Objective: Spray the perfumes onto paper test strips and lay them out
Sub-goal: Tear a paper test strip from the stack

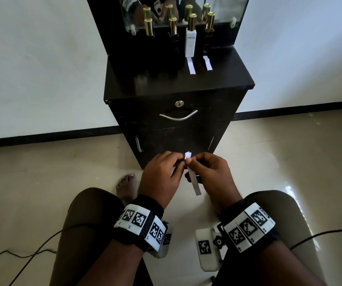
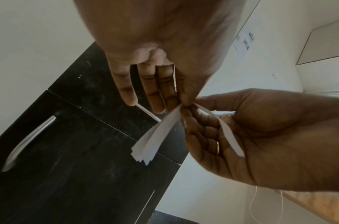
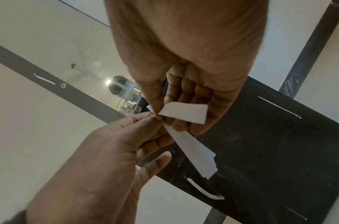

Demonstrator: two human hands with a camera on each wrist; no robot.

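Observation:
Low in front of the black cabinet [image 1: 217, 81], my two hands meet at a pinch. The left hand [image 1: 179, 162] [image 2: 181, 103] [image 3: 155, 117] pinches a bundle of white paper strips [image 2: 151, 142] [image 3: 191, 151], whose fanned, jagged ends [image 1: 188, 155] point toward the cabinet. Thumb and forefinger of my right hand [image 1: 192, 162] [image 3: 157, 112] [image 2: 186, 108] pinch one single strip [image 1: 193, 180] [image 2: 232, 136] [image 3: 184, 113] at the same spot. Several gold-capped perfume bottles stand at the back of the cabinet top, among them a white one [image 1: 190, 41]. Two strips [image 1: 191, 66] [image 1: 207, 62] lie before the two right-hand bottles.
A mirror [image 1: 223, 9] backs the bottles. The cabinet front has a keyed drawer with a curved metal handle [image 1: 178, 116] and a door below. My knees and a bare foot [image 1: 125, 185] are on the tiled floor. Cables [image 1: 32, 254] trail on both sides.

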